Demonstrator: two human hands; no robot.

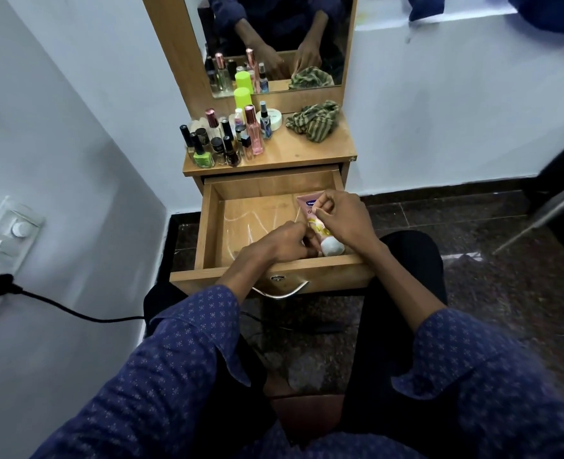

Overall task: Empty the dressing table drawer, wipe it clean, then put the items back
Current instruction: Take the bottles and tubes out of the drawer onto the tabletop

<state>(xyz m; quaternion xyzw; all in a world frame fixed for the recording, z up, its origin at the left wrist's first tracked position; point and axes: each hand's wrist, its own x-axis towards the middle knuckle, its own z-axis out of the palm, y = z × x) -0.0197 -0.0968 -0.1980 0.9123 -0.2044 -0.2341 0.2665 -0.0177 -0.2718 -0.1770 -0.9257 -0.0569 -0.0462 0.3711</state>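
1. Down at the centre, the wooden drawer is pulled out, its bare floor showing pale streaks.
2. Inside it, at about 3 o'clock, lies a pink tube with a white cap, the cap end nearest the front wall.
3. At the tube's upper end, the right hand pinches it between curled fingers.
4. By the cap end sits the left hand, fingers curled; it seems to touch the tube, though whether it grips it I cannot tell.
5. On the tabletop, at 9 o'clock, stands a cluster of bottles, among them a green nail polish.
6. At 2 o'clock on the tabletop lies a crumpled striped cloth, below the mirror.
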